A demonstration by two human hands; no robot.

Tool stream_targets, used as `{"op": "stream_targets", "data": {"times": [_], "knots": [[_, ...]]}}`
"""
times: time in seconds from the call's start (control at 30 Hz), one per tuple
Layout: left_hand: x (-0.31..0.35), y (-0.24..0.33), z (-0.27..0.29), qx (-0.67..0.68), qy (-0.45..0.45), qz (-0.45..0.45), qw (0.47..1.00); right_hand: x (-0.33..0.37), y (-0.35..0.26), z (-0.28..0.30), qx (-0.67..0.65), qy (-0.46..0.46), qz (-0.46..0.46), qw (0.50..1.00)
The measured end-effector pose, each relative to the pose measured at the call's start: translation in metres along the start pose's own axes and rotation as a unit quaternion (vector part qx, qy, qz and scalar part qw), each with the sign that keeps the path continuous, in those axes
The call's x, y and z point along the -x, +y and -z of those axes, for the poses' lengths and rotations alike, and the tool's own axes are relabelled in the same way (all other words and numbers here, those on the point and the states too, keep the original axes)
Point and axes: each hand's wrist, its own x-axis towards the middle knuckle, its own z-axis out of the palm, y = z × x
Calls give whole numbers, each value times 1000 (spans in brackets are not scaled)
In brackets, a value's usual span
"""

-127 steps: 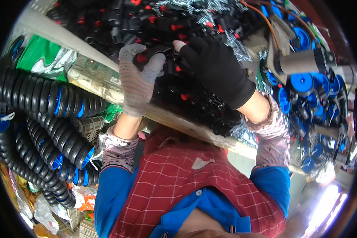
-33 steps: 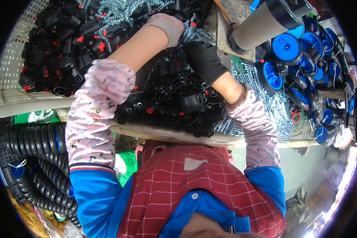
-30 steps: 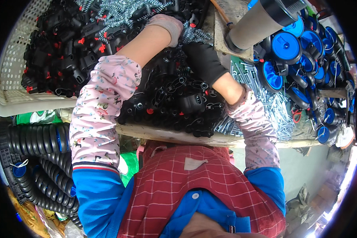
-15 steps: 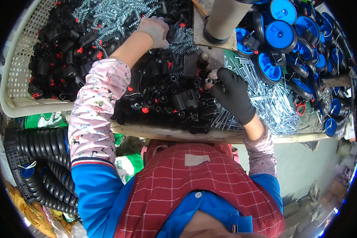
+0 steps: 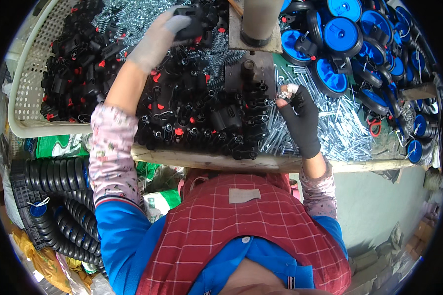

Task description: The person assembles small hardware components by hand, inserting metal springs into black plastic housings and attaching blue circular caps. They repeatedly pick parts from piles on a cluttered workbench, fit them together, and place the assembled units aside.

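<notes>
A pale perforated crate (image 5: 27, 96) heaped with black plastic fittings (image 5: 66, 73) is taking up the upper left, and coiled springs (image 5: 125, 24) are spilling across its top. Loose fittings are crowding the bench (image 5: 330, 166) beside a dark metal block (image 5: 236, 76). Above that block, a thick grey cylinder (image 5: 257, 19) on a plate (image 5: 275, 44) is standing between the two hands, partly screening what lies behind. Bright bolts (image 5: 347, 130) are lying in a loose heap under and beyond the right hand (image 5: 302, 118), with a red loop (image 5: 374, 128) at their edge and blue-hubbed wheels (image 5: 340, 34) piling up behind.

The grey-gloved left hand (image 5: 157, 42) is holding a black part (image 5: 189, 29) over the crate's near side; its thumb is showing, but blur is hiding the other fingers. The black-gloved right hand is pinching what seem to be small metal pieces (image 5: 284, 95) between bare fingertips, just right of the fittings. The upper rim is cutting off the cylinder's top.
</notes>
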Motion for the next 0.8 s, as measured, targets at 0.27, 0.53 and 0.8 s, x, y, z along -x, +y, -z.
{"op": "stream_targets", "data": {"times": [0.27,0.53,0.8], "knots": [[145,26,-112,-108,-83,-12,991,2,-37,-5,-149,-71,-68,984],[156,22,-152,-186,-48,-73,979,6,-27,-3,135,-157,69,976],[174,11,-157,-157,-16,-71,985,-2,-28,-2,121,-253,104,954]]}}
